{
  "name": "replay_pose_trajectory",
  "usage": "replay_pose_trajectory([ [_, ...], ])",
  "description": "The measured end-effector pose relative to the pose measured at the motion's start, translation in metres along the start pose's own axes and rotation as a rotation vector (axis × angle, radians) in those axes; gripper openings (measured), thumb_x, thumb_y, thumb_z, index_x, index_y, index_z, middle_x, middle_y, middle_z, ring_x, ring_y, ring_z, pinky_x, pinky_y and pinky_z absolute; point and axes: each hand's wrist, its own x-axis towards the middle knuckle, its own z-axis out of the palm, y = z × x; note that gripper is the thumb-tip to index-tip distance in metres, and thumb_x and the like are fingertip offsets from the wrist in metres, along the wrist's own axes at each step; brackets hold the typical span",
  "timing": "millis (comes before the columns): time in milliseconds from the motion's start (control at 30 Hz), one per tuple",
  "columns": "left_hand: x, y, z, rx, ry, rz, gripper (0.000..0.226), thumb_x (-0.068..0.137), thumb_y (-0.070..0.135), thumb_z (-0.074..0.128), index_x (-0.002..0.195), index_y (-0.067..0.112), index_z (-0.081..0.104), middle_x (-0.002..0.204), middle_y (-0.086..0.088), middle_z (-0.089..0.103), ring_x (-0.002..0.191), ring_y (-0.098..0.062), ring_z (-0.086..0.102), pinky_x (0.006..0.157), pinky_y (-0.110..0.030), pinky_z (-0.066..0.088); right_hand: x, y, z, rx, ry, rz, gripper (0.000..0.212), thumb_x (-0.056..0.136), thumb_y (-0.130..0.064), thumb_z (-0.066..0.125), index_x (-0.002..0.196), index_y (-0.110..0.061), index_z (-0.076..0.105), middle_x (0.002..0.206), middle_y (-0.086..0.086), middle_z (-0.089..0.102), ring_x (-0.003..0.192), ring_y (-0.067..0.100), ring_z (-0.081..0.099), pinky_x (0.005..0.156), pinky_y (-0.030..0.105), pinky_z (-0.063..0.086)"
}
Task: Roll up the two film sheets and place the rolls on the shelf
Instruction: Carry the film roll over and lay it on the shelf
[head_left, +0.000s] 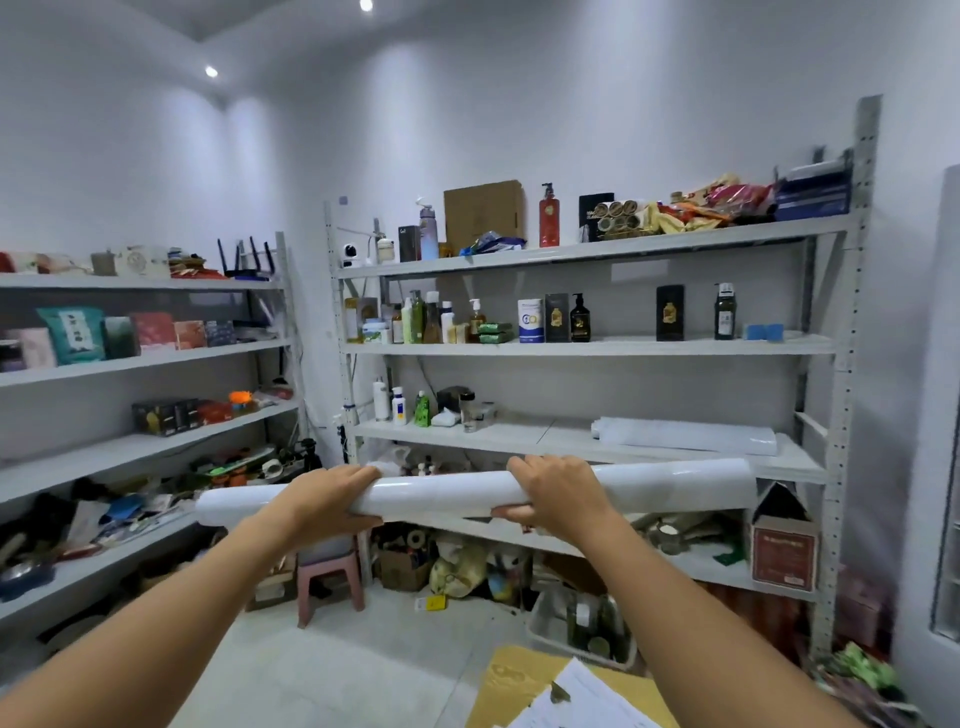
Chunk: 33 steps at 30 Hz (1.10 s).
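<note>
Ahead I see a pale grey metal shelving unit (844, 364). On its third board from the top (519, 440) a rolled white film sheet (685, 435) lies toward the right end; small white plastic bottles (397, 408) stand at the left. A pink plastic stool (330, 577) stands on the pale floor (363, 665).

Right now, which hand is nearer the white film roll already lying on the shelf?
Right. The right hand grips the held white film roll below and left of the shelved white film roll; the left hand grips it farther left.

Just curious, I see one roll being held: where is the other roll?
Head view: the other roll lies on the third shelf of the right-hand rack, toward its right end, just above the held roll.
</note>
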Motion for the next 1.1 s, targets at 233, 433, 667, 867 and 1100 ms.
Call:
replay_pose_trajectory([
  [233, 0.091, -0.036, 0.024, -0.012, -0.018, 0.032, 0.048, 0.083, 0.047, 0.058, 0.122, 0.022, 0.045, 0.120, 0.003, 0.056, 0.101, -0.014, 0.056, 0.082, -0.027, 0.047, 0.057, 0.038, 0.058, -0.009, -0.055, 0.060, 0.055, 0.077, -0.069, 0.051, 0.095, -0.017, 0.053, 0.079, 0.000, 0.062, 0.063, 0.019, 0.059, 0.051, 0.029, 0.039],
  [433, 0.129, -0.052, 0.047, -0.013, -0.011, 0.082, 0.046, 0.082, 0.045, 0.059, 0.118, 0.019, 0.046, 0.115, 0.002, 0.057, 0.098, -0.014, 0.055, 0.079, -0.027, 0.046, 0.070, 0.046, 0.083, 0.003, -0.123, 0.088, 0.059, 0.081, -0.070, 0.039, 0.103, -0.016, 0.048, 0.091, 0.001, 0.061, 0.075, 0.021, 0.058, 0.060, 0.030, 0.038],
  [667, 0.188, -0.053, 0.091, -0.070, -0.019, 0.165, 0.049, 0.080, 0.051, 0.058, 0.118, 0.023, 0.046, 0.114, 0.004, 0.057, 0.099, -0.014, 0.055, 0.079, -0.030, 0.049, 0.066, 0.071, 0.113, -0.037, -0.187, 0.151, 0.058, 0.082, -0.069, 0.040, 0.103, -0.016, 0.049, 0.093, 0.002, 0.061, 0.078, 0.021, 0.060, 0.059, 0.029, 0.037],
  [867, 0.245, -0.053, 0.130, -0.144, 0.037, 0.244, 0.041, 0.080, 0.049, 0.060, 0.110, 0.025, 0.047, 0.105, 0.006, 0.059, 0.091, -0.014, 0.055, 0.070, -0.026, 0.041, 0.075, 0.093, 0.144, -0.194, -0.207, 0.181, 0.061, 0.077, -0.074, 0.041, 0.090, -0.016, 0.052, 0.073, -0.002, 0.061, 0.057, 0.017, 0.055, 0.046, 0.027, 0.034],
  [1100, 0.324, -0.082, 0.176, -0.206, 0.072, 0.386, 0.039, 0.080, 0.047, 0.060, 0.111, 0.028, 0.045, 0.106, 0.008, 0.058, 0.085, -0.010, 0.053, 0.071, -0.024, 0.043, 0.106, 0.099, 0.186, -0.293, -0.236, 0.296, 0.059, 0.072, -0.074, 0.039, 0.076, -0.017, 0.053, 0.057, -0.003, 0.052, 0.043, 0.013, 0.034, 0.041, 0.024, 0.020],
])
